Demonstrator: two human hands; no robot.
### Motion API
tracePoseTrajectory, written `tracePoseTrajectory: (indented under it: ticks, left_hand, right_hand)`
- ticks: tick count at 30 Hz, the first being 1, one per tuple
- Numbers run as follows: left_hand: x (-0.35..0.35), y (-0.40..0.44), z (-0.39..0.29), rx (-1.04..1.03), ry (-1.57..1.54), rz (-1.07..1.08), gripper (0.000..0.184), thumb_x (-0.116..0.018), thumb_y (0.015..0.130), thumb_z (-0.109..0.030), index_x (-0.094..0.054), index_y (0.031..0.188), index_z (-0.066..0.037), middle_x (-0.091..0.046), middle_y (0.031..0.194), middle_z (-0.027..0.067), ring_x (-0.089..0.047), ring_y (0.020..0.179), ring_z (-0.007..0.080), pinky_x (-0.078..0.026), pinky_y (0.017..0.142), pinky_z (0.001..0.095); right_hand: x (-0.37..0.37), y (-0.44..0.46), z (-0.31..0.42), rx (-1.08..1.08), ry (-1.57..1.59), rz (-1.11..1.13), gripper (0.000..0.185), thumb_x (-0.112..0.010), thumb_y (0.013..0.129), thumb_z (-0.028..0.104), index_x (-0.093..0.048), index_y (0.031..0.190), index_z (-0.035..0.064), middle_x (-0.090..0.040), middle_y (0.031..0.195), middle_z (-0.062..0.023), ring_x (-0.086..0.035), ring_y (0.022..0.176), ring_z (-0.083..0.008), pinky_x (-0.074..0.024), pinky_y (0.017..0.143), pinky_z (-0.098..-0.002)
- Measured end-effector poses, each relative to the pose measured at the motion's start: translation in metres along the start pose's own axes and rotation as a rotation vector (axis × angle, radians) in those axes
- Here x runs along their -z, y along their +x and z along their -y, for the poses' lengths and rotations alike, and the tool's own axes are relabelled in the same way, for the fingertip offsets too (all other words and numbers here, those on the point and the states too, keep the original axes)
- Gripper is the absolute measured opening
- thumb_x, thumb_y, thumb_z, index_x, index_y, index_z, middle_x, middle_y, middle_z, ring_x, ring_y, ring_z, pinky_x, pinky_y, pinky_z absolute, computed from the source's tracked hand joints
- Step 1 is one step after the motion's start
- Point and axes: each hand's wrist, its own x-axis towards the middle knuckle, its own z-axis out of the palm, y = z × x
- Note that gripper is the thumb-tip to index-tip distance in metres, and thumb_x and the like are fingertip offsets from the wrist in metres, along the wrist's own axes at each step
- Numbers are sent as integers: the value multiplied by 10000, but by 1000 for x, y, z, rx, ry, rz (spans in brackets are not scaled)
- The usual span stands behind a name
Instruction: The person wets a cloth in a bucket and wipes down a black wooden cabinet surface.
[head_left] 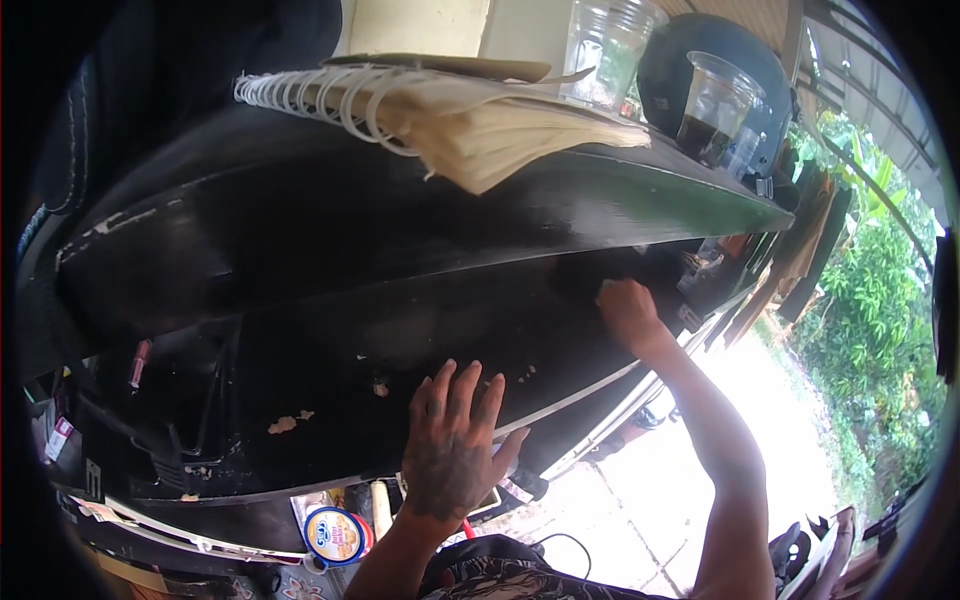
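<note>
My left hand [452, 440], with a dark tattoo across its back, rests palm down on the lower black shelf [330, 345], its fingers spread over the front edge. Farther right, my right hand [630, 318] is closed, knuckles up, low over the same shelf. A small greenish bit shows at its fingers, too little to name. Pale chipped patches [290, 423] mark the black surface left of my left hand. Above both hands, the upper black ledge [400, 220] carries a worn spiral notebook [500, 125] with yellowed pages.
A plastic cup [712, 115] with dark liquid, a clear cup [605, 50] and a grey helmet [670, 65] stand on the ledge. A red-capped tube [139, 365] lies at the left. Below are a blue round tin [335, 535] and a bright tiled floor [620, 510].
</note>
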Motion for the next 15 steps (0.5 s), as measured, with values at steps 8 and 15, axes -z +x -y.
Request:
tracePoseTrajectory:
  ticks: [8,15]
  left_hand:
    - [-7,5,-4,10,19,-27,595,-761,897,-453,-664,1352,-82,-542,1422,141,-452,1391,357,-420,1150,520]
    - [-4,1,-1,4,17,-19,571,-773,881,-440,-677,1322,-90,-556,1412,138,-455,1392,349,-425,1150,505]
  right_hand:
    - [68,-95,11,-109,366,26,326,-637,806,-73,-805,1024,101,-773,958,-155,-751,860,-337,-620,793,-428]
    - [67,-58,69,334,667,-100,418,-609,783,-84,-752,1138,84,-724,1225,-148,-671,1090,-344,-559,972,-433]
